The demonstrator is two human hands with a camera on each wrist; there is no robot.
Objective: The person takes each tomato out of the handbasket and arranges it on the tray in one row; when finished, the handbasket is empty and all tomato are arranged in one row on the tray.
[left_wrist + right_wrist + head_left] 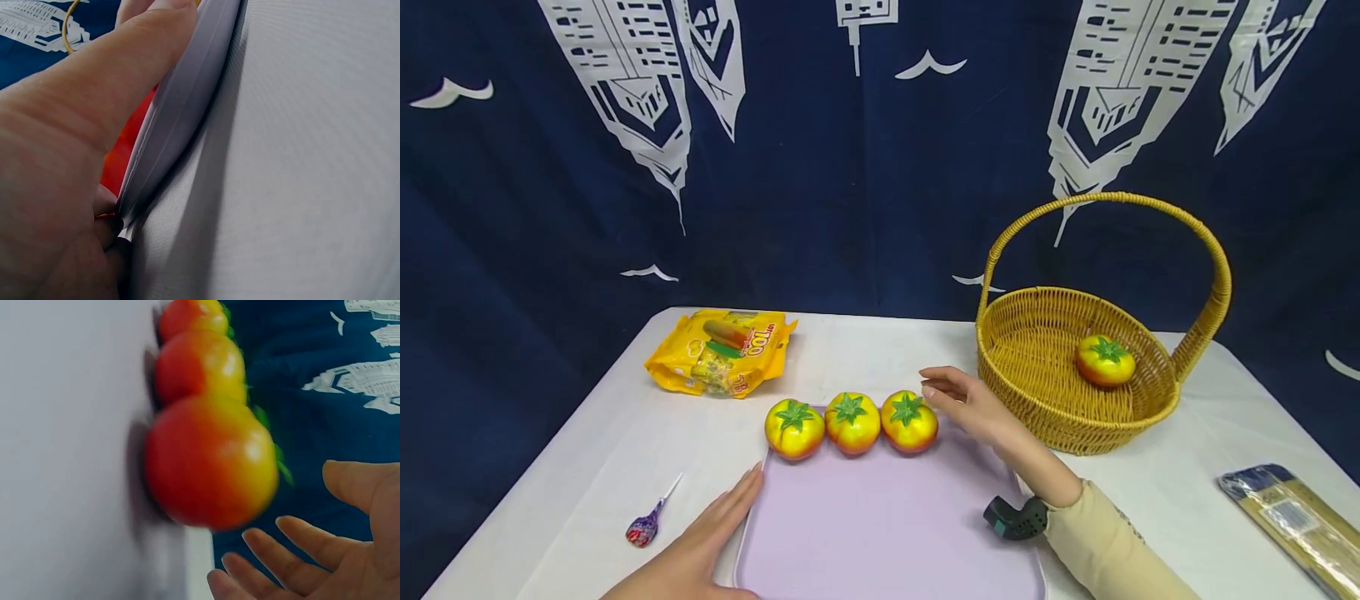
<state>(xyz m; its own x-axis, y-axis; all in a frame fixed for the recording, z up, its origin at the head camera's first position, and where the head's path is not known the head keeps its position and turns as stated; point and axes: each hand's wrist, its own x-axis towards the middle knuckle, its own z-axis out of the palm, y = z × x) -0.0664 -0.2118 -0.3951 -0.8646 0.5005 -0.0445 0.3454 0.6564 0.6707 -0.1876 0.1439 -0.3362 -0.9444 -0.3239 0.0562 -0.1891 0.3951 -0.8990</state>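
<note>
Three red-yellow tomatoes with green leafy tops stand in a row along the far edge of a lilac tray [887, 525]: the left tomato [794, 430], the middle tomato [852, 424] and the right tomato [909, 423]. My right hand [964, 403] hovers beside the right tomato, fingers and thumb spread; the right wrist view shows a gap between the hand and this tomato [209, 464]. Along the tray's left edge lies my left hand [711, 537] with extended fingers. In the left wrist view its thumb [134, 53] touches the tray's rim [178, 100].
A wicker basket [1030, 367] with a tall handle stands at the back right, one tomato [1105, 361] inside. At the back left lies a yellow snack bag [722, 350]. A wrapped lollipop [643, 528] is left of the tray, a flat package [1292, 521] far right.
</note>
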